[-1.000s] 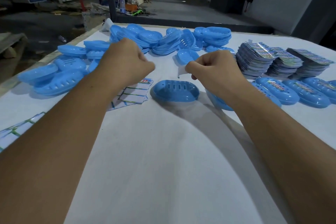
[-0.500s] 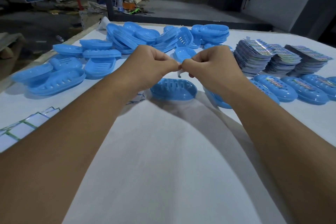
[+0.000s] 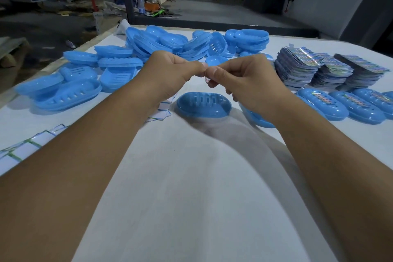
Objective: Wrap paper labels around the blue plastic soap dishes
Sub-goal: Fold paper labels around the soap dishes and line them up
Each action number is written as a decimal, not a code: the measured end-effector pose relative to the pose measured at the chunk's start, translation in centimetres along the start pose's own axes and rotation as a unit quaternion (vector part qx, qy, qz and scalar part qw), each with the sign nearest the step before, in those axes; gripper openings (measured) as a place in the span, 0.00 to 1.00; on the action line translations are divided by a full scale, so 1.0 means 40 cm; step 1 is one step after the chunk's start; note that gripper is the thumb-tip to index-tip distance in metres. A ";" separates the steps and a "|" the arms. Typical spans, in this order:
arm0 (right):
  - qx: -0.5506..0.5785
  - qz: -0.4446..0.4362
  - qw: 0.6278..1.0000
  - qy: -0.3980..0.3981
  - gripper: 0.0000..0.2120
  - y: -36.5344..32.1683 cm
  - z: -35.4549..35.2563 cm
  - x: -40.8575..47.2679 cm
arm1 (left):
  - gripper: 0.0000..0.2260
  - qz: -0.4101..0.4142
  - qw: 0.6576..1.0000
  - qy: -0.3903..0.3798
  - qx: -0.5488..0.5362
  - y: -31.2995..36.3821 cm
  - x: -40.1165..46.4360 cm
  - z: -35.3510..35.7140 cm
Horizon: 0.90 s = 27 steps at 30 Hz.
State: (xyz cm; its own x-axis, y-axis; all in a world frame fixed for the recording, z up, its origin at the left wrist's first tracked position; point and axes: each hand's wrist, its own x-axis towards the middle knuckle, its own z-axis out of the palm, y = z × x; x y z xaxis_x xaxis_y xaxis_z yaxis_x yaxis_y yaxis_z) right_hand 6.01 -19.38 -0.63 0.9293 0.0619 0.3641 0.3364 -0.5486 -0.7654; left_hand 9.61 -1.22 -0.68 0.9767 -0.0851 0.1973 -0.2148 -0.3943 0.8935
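Note:
A blue soap dish (image 3: 203, 104) with slots lies on the white table (image 3: 191, 187), just below my hands. My left hand (image 3: 170, 74) and my right hand (image 3: 244, 83) meet fingertip to fingertip above it, both pinching a small white paper label (image 3: 206, 80) of which only a sliver shows. Another blue dish (image 3: 258, 118) lies partly hidden under my right wrist. Flat label sheets (image 3: 163, 110) rest on the table under my left wrist.
Several unwrapped blue dishes (image 3: 70, 91) are heaped at the left and back (image 3: 191, 42). Stacks of printed labels (image 3: 323, 70) stand at the right, with a row of labelled dishes (image 3: 338, 104) before them. More label sheets (image 3: 25, 147) lie at the left edge.
My left hand moved right from over the label sheets to meet my right hand, and the two now pinch the small label together. The view shifted slightly.

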 end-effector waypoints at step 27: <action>-0.166 0.118 0.979 0.013 0.22 0.014 -0.005 0.008 | 0.14 -0.094 0.992 -0.023 0.083 -0.002 -0.010 0.006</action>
State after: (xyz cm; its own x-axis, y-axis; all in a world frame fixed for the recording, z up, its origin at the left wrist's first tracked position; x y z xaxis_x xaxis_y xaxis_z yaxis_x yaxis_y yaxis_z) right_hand 6.44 -19.85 -0.84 0.9695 -0.1184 0.2145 0.0406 -0.7857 -0.6173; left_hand 9.25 -1.37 -0.93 0.9993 -0.0368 0.0109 -0.0294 -0.5514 0.8337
